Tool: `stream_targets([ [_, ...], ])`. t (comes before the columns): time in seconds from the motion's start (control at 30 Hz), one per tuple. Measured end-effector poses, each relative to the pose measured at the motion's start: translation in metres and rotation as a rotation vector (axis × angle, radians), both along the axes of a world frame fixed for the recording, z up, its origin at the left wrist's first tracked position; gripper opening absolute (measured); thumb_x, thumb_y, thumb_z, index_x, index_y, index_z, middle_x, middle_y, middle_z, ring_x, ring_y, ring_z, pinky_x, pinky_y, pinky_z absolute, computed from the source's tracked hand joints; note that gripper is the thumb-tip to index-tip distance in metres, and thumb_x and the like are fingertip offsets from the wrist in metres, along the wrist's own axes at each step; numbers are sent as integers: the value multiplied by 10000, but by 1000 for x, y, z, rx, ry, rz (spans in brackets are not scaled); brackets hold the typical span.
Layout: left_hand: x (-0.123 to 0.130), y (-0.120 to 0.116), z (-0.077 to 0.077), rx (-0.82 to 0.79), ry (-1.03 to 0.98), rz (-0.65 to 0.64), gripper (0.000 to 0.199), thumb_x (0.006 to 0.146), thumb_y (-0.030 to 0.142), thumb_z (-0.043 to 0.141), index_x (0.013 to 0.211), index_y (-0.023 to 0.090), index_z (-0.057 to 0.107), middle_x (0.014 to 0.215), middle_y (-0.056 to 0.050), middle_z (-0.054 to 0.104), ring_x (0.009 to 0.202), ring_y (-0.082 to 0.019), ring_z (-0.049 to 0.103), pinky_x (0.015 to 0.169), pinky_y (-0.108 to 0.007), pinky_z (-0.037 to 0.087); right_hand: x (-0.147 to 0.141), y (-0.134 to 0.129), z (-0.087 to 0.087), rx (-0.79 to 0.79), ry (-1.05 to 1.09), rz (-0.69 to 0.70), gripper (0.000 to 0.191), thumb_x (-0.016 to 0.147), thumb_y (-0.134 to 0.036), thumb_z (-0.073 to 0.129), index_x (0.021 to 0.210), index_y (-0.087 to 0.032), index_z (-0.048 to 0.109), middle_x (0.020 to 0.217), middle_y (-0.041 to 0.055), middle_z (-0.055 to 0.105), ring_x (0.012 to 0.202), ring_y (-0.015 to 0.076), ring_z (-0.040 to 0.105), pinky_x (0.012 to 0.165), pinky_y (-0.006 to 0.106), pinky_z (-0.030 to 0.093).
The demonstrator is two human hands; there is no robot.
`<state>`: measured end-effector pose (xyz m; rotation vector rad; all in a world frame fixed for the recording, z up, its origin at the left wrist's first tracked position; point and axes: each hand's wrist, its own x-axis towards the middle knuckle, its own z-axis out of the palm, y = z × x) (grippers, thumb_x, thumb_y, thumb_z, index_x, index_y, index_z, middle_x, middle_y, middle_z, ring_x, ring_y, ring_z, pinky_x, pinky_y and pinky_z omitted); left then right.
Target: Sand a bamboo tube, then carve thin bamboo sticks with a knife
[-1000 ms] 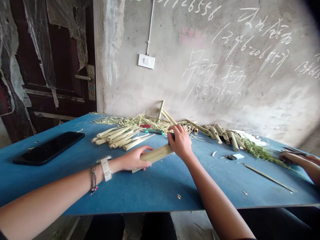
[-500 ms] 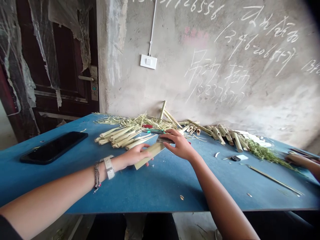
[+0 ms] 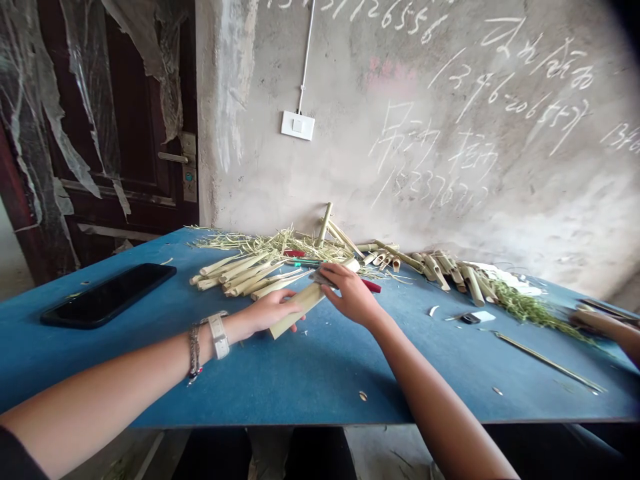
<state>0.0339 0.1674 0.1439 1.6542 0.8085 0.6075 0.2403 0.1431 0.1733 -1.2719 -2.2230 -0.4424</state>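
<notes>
Holding a flat split bamboo piece on the blue table with the left hand.
It looks light and stiff, best taken at the middle; the left hand wraps it closely, while the right hand pinches narrowly a small metal tool at its far end, forearm reaching forward.

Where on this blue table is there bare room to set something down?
Bare blue tabletop lies between the left forearm and right forearm, near the front edge. It's crowded along the wall, where pale split bamboo pieces and straw-like shavings heap up.
</notes>
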Motion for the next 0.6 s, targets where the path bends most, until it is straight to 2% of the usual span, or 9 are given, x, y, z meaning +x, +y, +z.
stream_targets([
  [0.1,1,1,-2,2,4,9,395,764,350,521,1087,134,452,877,-73,652,580,-150,609,577,-278,427,-9,-4,-1,-37,-23,72,295,873,-237,460,1133,-152,572,1163,95,545,1061,217,513,939,390,421],
  [0.6,4,0,1,-27,-14,34,282,775,278,524,1024,163,459,814,-59,652,549,-150,598,595,-297,443,-6,-7,3,-37,34,66,261,863,-195,462,1099,-158,568,1080,95,523,989,204,522,879,387,448],
])
